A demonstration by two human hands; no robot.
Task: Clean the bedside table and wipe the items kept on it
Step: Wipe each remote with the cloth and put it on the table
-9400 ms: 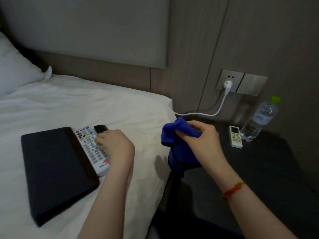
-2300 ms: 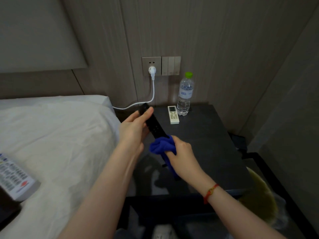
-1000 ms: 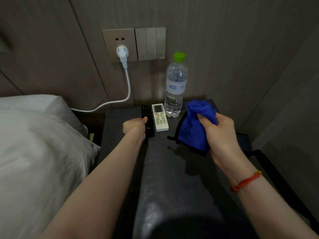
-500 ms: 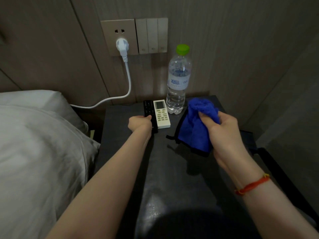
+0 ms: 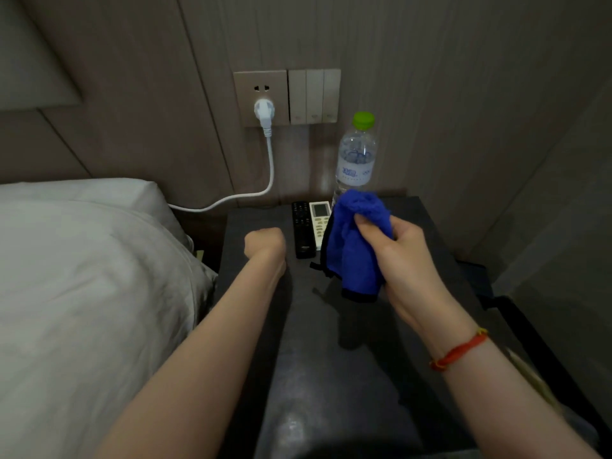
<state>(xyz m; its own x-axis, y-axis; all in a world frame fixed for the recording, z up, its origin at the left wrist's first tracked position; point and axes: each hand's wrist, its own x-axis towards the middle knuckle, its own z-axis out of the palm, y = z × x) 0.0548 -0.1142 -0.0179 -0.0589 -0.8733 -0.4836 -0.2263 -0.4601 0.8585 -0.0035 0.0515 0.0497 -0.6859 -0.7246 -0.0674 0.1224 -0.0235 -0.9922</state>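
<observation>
Right hand (image 5: 407, 260) fingers hold the blue cloth (image 5: 356, 246) above the desk (image 5: 331, 376); left hand (image 5: 265, 243) curled into a fist, empty, beside the black remote (image 5: 303, 230)

- We cannot see the left hand's (image 5: 264, 242) fingers; they curl under, out of view.
- The blue cloth (image 5: 356, 240) covers the right side of the white remote (image 5: 318, 223) and the foot of the water bottle (image 5: 357, 157).
- The bottle's label print is too small for us to read.
- The bed (image 5: 89, 293) is cut off at the left edge.
- The black remote's (image 5: 302, 228) buttons are too dark to tell apart.
</observation>
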